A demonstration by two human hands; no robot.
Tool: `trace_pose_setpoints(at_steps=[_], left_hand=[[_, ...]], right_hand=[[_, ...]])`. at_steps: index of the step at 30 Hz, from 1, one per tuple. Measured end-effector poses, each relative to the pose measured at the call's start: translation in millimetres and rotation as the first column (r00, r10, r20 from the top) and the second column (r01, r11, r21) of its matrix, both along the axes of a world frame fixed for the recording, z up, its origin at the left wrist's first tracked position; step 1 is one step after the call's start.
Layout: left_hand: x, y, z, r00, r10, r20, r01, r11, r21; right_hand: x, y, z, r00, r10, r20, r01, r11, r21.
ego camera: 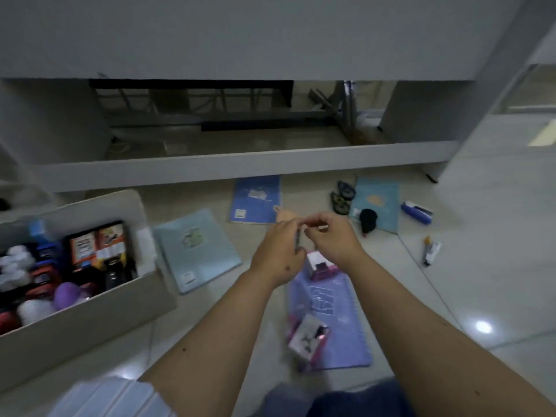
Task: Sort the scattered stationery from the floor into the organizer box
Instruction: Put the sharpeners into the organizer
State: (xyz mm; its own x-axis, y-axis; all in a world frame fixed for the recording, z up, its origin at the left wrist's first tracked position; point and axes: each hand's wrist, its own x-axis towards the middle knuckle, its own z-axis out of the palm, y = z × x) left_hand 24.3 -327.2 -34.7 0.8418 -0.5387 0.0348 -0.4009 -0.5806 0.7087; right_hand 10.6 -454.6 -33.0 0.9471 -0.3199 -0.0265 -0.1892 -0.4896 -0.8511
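Both hands meet above the floor at the middle of the view. My left hand [278, 251] grips a thin dark pen-like item [298, 240] that runs down from its fingers. My right hand [329, 239] pinches the top end of the same item. The cardboard organizer box [99, 311] stands at the left, filled with several packs and small rolls. On the floor lie a purple notebook [340, 320] under my arms, a light blue notebook [198, 251], a blue spiral notebook [255, 200] and a pale blue notebook [379, 203]. The picture is blurred.
Two small pink-and-white boxes [320, 266] [307, 338] sit on the purple notebook. A black object [367, 219], dark tape dispensers [341, 197], a blue stapler [416, 212] and a small white cutter [430, 251] lie at the right. A grey desk base [240, 164] runs behind.
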Motion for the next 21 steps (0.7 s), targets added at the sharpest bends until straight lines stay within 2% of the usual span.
trace_pose_setpoints(at_steps=[9,18,21], left_hand=[[-7,-148,-35,0.972,-0.219,-0.080,0.228,0.966,0.124],[-29,-250,-88,0.907,-0.304,-0.291,0.356,0.923,0.145],[-25,-262,-104,0.898,-0.309,-0.313,0.372,0.914,0.165]], right_hand=[[-44,-150,-48,0.932,-0.341,-0.122,0.334,0.939,-0.081],[-53,-238,-111,0.799,-0.525,-0.293,0.490,0.851,-0.187],[-52,-244,-127,0.798,-0.537,-0.273,0.478,0.840,-0.256]])
